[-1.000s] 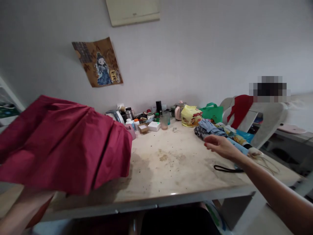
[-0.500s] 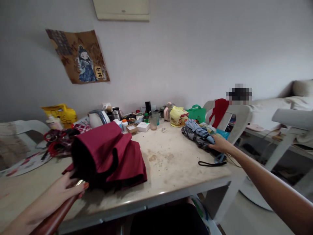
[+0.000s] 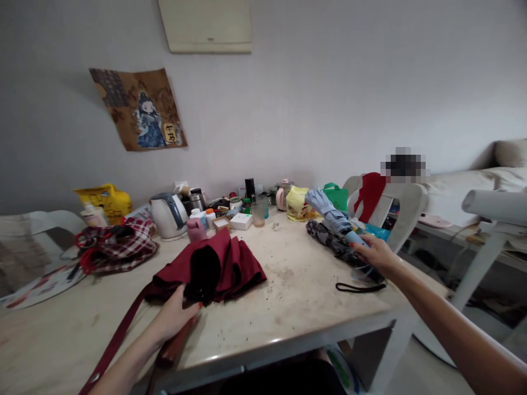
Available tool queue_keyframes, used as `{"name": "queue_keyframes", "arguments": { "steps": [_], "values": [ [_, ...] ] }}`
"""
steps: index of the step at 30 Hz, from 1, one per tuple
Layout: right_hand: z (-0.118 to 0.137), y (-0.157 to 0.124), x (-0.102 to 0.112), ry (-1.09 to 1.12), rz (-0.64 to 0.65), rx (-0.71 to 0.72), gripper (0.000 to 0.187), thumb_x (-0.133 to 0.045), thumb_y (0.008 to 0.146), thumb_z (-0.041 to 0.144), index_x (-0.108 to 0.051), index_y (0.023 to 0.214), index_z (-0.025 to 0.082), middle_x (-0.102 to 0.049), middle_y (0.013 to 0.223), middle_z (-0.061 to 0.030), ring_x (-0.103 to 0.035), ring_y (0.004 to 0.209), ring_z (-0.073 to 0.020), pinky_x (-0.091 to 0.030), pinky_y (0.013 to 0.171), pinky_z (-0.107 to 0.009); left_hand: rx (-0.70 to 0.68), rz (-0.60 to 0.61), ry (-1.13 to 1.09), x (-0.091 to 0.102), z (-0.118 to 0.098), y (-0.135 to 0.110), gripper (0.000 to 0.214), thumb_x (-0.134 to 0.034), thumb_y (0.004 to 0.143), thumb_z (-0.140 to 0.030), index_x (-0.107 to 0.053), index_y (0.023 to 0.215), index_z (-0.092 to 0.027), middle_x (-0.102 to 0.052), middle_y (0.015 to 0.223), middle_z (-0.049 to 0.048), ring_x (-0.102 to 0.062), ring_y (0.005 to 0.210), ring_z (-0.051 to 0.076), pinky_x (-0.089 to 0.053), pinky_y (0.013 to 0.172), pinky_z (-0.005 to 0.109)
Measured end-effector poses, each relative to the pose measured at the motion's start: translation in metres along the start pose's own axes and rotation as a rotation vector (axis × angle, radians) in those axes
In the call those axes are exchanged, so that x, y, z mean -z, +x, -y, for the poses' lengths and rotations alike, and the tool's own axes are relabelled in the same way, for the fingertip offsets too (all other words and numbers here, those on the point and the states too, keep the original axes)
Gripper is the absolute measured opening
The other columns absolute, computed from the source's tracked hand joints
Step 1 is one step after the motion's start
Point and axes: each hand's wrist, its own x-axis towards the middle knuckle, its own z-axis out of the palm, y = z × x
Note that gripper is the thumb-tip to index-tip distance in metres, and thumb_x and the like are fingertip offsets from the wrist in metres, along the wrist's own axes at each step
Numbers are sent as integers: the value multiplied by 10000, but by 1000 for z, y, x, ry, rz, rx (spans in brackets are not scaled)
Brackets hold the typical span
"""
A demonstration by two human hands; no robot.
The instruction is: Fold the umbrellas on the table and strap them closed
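A dark red folded umbrella [image 3: 214, 266] lies on the pale table [image 3: 288, 307], its brown handle [image 3: 173, 345] and red strap [image 3: 119, 340] pointing toward me. My left hand [image 3: 175, 315] rests on the umbrella's near end, fingers curled over it. Off to the right, my right hand [image 3: 373, 253] is closed around a light blue folded umbrella [image 3: 329, 211], raised at a slant above a dark patterned umbrella [image 3: 333, 241] lying on the table. A black wrist loop [image 3: 358, 287] lies just below that hand.
Along the wall stand a white kettle [image 3: 167, 215], a pink bottle [image 3: 193, 229], a small white box [image 3: 241, 220], a glass [image 3: 258, 214], jars, a yellow packet [image 3: 297, 203] and a green bag [image 3: 335, 196]. A plaid cloth [image 3: 119, 249] lies left. White chairs [image 3: 401, 211] stand right.
The red umbrella has dropped from open in front of me to folded on the table, with my left hand shifting onto it. My right hand took hold of the blue umbrella and raised it.
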Motion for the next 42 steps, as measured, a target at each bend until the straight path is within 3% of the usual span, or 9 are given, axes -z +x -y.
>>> {"name": "queue_keyframes", "arguments": {
  "steps": [5, 11, 17, 21, 24, 27, 30, 37, 42],
  "values": [
    [46, -43, -18, 409, 289, -14, 428, -721, 715, 481, -482, 922, 192, -549, 701, 26, -473, 476, -84, -327, 432, -211, -134, -58, 607, 13, -39, -23, 280, -470, 841, -433, -611, 774, -200, -710, 786, 128, -690, 799, 317, -462, 721, 379],
    [78, -81, -78, -13, 261, 302, 375, -635, 789, 362, -486, 1090, 196, -649, 876, -37, -636, 713, -179, -492, 617, -289, -463, 151, -83, -1, -143, -28, 512, -468, 899, -565, -560, 1197, -160, -698, 840, 58, -586, 568, 147, -423, 545, 248],
    [88, -102, -120, -345, 231, 515, 310, -509, 892, 315, -508, 1178, 194, -692, 836, -46, -641, 680, -199, -449, 636, -295, -517, -37, -279, -25, -159, -1, 536, -483, 896, -591, -517, 566, -171, -508, 487, 3, -431, 458, 97, -337, 496, 232],
    [86, -95, -130, -639, 97, 559, 301, -426, 906, 199, -563, 1172, 160, -682, 889, -121, -628, 700, -228, -356, 572, -294, -559, 106, -663, -25, -175, -15, 482, -615, 850, -578, -547, 628, -156, -445, 484, -36, -341, 438, 61, -242, 429, 205],
    [93, -82, -135, -485, 148, 465, 263, -488, 854, 202, -596, 1093, 177, -652, 846, -101, -584, 678, -198, -326, 551, -272, -618, 350, -1021, -11, -191, -26, 369, -698, 816, -520, -639, 862, -159, -576, 630, -8, -408, 459, 60, -294, 420, 184],
    [110, -74, -136, 131, 399, 93, 240, -588, 769, 392, -550, 878, 181, -520, 650, 3, -434, 500, -111, -292, 467, -230, -742, 414, -1124, 9, -189, -28, 441, -737, 806, -468, -641, 1153, -212, -670, 818, 35, -508, 522, 80, -384, 452, 193],
    [121, -69, -127, 606, 452, -155, 346, -636, 710, 482, -493, 802, 181, -424, 585, 64, -324, 421, -50, -255, 405, -195, -682, 281, -1140, 19, -164, -22, 276, -747, 814, -409, -707, 963, -180, -638, 719, 21, -499, 535, 64, -375, 472, 165],
    [114, -20, -91, 729, 39, -114, 243, -744, 638, 222, -524, 731, 176, -492, 525, 55, -398, 389, -47, -291, 350, -166, -278, 199, -1033, 17, -97, -7, 319, -822, 723, -416, -698, 826, -142, -605, 649, 8, -455, 514, 46, -326, 471, 155],
    [138, -19, -94, 897, 157, -299, 239, -658, 745, 179, -424, 694, 188, -423, 544, 57, -353, 417, -28, -336, 377, -136, -151, 325, -869, 1, -102, -6, 426, -816, 698, -495, -686, 856, -122, -613, 665, 20, -460, 519, 58, -312, 462, 172]
  ]
}}
